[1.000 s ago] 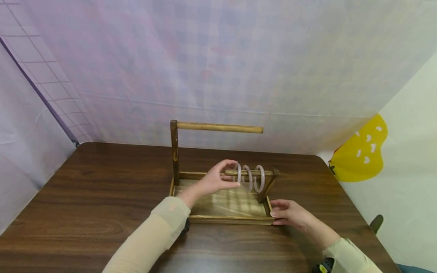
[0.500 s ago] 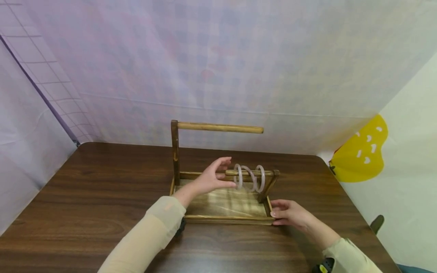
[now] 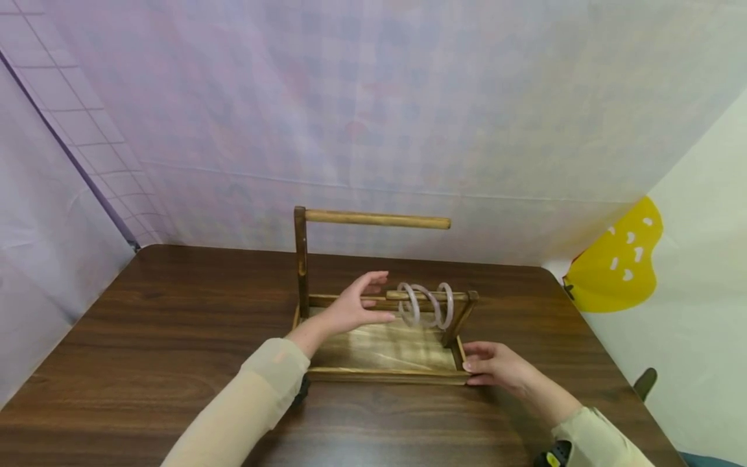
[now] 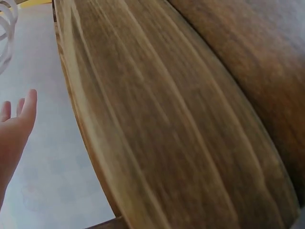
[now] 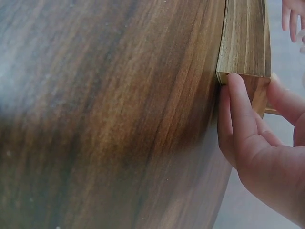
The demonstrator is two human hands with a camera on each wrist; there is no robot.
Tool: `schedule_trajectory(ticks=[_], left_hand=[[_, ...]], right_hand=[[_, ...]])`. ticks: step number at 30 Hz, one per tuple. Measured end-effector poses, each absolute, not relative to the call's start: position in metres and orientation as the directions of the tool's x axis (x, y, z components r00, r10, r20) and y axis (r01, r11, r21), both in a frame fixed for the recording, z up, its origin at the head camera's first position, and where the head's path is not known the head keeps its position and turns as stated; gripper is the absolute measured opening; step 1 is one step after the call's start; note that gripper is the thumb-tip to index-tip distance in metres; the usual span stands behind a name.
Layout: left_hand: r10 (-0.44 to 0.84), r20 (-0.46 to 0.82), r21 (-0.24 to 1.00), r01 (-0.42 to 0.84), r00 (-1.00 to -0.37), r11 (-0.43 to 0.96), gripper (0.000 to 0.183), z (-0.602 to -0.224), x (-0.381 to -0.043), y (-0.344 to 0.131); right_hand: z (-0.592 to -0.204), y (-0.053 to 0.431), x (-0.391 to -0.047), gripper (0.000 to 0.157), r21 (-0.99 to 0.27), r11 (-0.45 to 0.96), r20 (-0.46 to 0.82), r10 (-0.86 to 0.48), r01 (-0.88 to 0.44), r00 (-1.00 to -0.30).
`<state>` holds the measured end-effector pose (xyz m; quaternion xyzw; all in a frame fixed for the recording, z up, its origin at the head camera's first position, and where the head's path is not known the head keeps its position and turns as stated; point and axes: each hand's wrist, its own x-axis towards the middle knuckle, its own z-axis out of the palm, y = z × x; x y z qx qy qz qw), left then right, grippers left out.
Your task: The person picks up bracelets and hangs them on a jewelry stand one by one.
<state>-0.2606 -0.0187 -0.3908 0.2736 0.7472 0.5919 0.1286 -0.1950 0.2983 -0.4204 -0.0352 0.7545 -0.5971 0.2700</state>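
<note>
A wooden display stand (image 3: 385, 372) with a tray base stands on the table. Three pale, translucent bangles (image 3: 450, 308) hang on its lower rod (image 3: 393, 296) at the right. My left hand (image 3: 344, 311) is just left of that rod's free end, fingers spread and thumb apart, with nothing in its grasp. It is apart from the bangles. At the tray's front right corner, my right hand (image 3: 502, 368) grips the edge; in the right wrist view the thumb lies on one side of the corner (image 5: 245, 62) and the fingers on the other.
The upper rod (image 3: 379, 219) juts right from the tall left post (image 3: 301, 259), with nothing hung on it. Around the stand is the brown tabletop (image 3: 146, 363). A pale curtain (image 3: 373, 117) hangs behind; a yellow decoration (image 3: 618, 259) is at the right.
My left hand has drawn back leftward, off the leftmost bangle. The left and middle bangles have shifted and tilted on the lower rod. My right hand stays on the tray corner.
</note>
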Motion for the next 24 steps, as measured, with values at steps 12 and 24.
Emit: schedule_trajectory(ticks=[12,24], left_hand=[[0.539,0.115,0.956,0.242,-0.834,0.169,0.076,-0.390,-0.257,-0.026],[0.517,0.112,0.953,0.240,-0.848,0.186,0.076,-0.389,-0.253,-0.036]], right_hand=[[-0.418,0.298,-0.194,0.064,-0.919,0.282,-0.370,-0.378,0.275,-0.849],[-0.413,0.297,-0.191,0.066,-0.895,0.390,-0.356,-0.338,0.215,-0.871]])
